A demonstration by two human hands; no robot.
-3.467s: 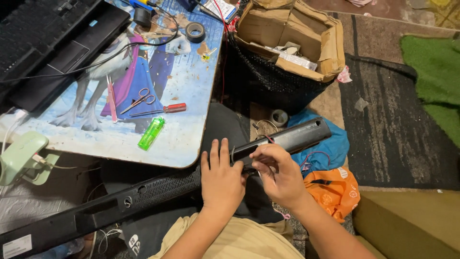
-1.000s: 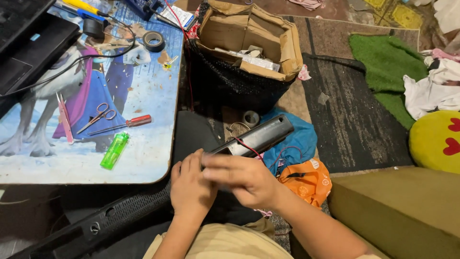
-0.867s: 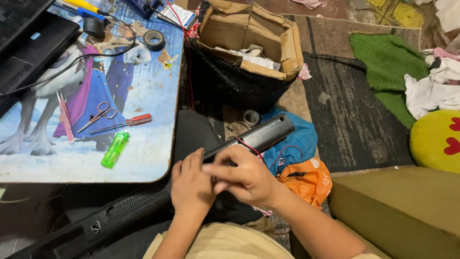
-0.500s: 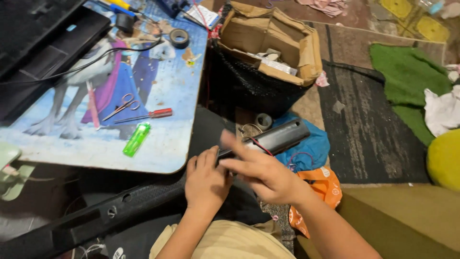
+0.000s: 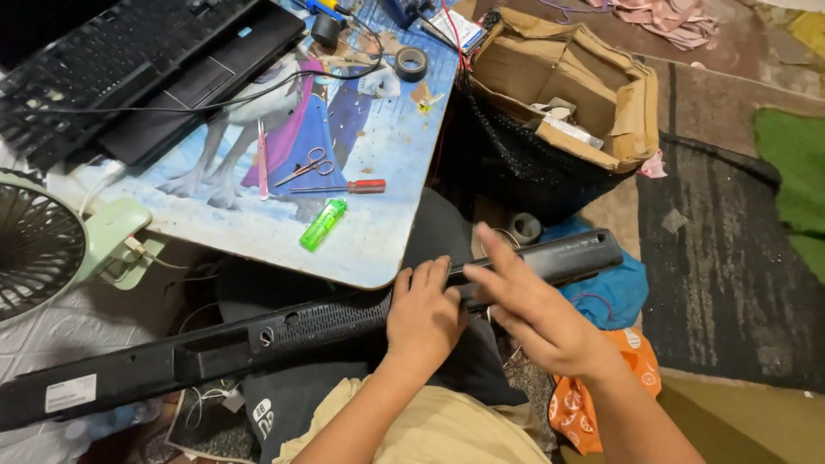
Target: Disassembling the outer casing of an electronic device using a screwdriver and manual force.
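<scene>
Under both hands, long black bar (image 5: 301, 335): left hand (image 5: 423, 318) gripping it, right hand (image 5: 533, 314) open-fingered above

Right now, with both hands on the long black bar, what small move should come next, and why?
Probably bring the right hand down to grip the long black bar. Its fingers are spread open above the bar, and only the left hand clasps the bar's middle, while both long ends stick out unsupported.
</scene>
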